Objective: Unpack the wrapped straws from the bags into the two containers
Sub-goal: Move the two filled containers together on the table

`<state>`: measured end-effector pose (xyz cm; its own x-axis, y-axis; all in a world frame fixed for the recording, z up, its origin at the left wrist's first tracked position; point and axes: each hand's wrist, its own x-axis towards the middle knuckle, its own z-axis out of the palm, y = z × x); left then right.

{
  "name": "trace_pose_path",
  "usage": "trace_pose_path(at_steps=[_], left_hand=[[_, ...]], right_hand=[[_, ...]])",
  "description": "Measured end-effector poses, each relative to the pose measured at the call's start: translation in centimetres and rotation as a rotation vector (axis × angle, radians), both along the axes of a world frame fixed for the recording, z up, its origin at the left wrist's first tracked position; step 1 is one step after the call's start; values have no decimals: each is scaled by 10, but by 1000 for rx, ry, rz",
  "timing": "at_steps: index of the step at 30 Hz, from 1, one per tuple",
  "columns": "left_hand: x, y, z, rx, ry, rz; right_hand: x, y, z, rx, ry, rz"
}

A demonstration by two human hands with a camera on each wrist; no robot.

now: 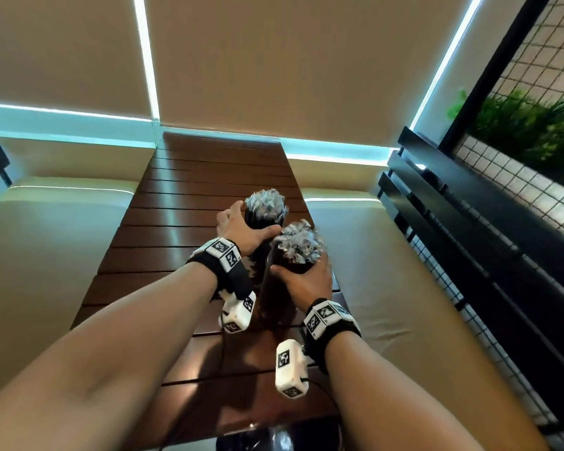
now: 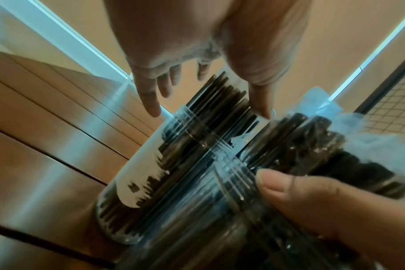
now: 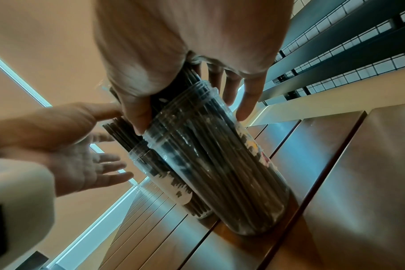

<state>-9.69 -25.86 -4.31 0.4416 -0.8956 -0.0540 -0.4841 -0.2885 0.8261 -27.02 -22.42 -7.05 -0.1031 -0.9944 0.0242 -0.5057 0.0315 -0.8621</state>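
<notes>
1. On the slatted wooden tabletop [image 1: 183,222], two clear containers are standing side by side, packed with wrapped straws [image 1: 302,244].
2. Left wrist view: the left hand [image 2: 197,54] is hovering at the far container [image 2: 173,155], fingers spread apart, gripping nothing.
3. Right wrist view: the right hand [image 3: 185,64] is clamping its grip around the near container [image 3: 220,164] at the neck.

No word, brand or number can be read anywhere in these views. The white blocks [image 1: 220,252] strapped to the wrists carry black-and-white square code patterns, which are markers and not letters. The nearer clear container [image 3: 220,173] has a coloured label patch [image 3: 259,151] on its wall and the farther container [image 2: 150,182] a white one [image 2: 139,175], both too blurred to make out any print.
</notes>
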Motion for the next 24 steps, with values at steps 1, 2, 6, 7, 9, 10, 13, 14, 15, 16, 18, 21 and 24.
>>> trace_pose_path(at_steps=[1, 2, 6, 7, 9, 10, 13, 14, 15, 16, 18, 21, 24], left_hand=[[-3, -5, -2, -31, 14, 17], [-7, -9, -3, -58, 21, 32], [-20, -17, -5, -107, -3, 27], [-21, -17, -5, -99, -14, 35], [-19, -14, -6, -95, -46, 80], [-16, -11, -5, -99, -52, 104], [1, 2, -4, -93, -72, 152], [7, 8, -7, -90, -90, 162], [12, 14, -10, -88, -107, 163], [16, 20, -14, -84, -119, 154], [22, 28, -19, -66, -143, 134], [32, 27, -21, -43, -186, 166], [47, 17, -20, -26, -206, 202]], right_hand=[[-2, -3, -1, 4, -1, -3], [-5, -4, -2, 2, 0, -3], [-9, -8, -4, 9, 17, -5], [-9, -9, -3, 16, 20, -6], [-8, -11, -2, 23, 26, -13], [-7, -12, 0, 26, 31, -18], [-5, -17, 4, 40, 28, -33], [-3, -18, 5, 40, 25, -29], [1, -20, 6, 39, 25, -21], [5, -22, 6, 38, 27, -7], [15, -27, 6, 45, 12, 26], [31, -37, 6, 51, -14, 55], [46, -54, 8, 53, -27, 71]])
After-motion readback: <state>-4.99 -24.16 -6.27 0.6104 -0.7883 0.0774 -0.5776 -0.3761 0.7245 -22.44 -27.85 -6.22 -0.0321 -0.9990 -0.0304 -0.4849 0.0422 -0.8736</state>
